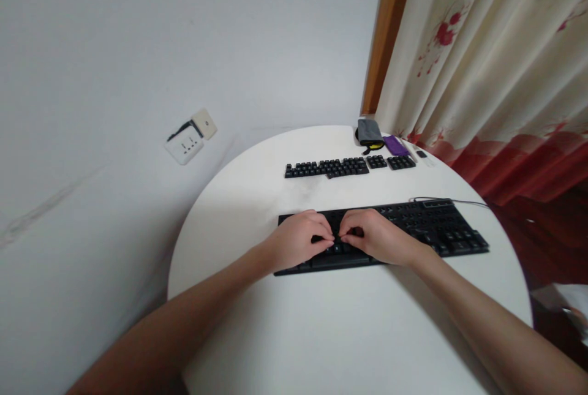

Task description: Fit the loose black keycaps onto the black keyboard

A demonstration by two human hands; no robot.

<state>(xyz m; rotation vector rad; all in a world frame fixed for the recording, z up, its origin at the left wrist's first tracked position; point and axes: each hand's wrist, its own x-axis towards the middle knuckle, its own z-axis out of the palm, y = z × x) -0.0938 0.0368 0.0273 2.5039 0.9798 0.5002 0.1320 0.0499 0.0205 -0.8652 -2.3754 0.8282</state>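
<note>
A black keyboard [432, 229] lies across the middle of a round white table [331, 321]. My left hand [298, 239] and my right hand [379, 237] both rest on its left half, fingers curled and pinched together, fingertips almost touching each other over one spot of the key area. What the fingertips grip is too small to make out. Farther back lie rows of loose black keycaps [327, 168], laid out in keyboard order, with two smaller groups [401, 162] to their right.
At the table's far edge sit a grey pouch [369, 133], a purple item [395, 146] and a small white thing [425, 156]. The keyboard's cable [468, 202] runs off right. A flowered curtain [496, 64] hangs at right; a wall socket [186, 145] is at left.
</note>
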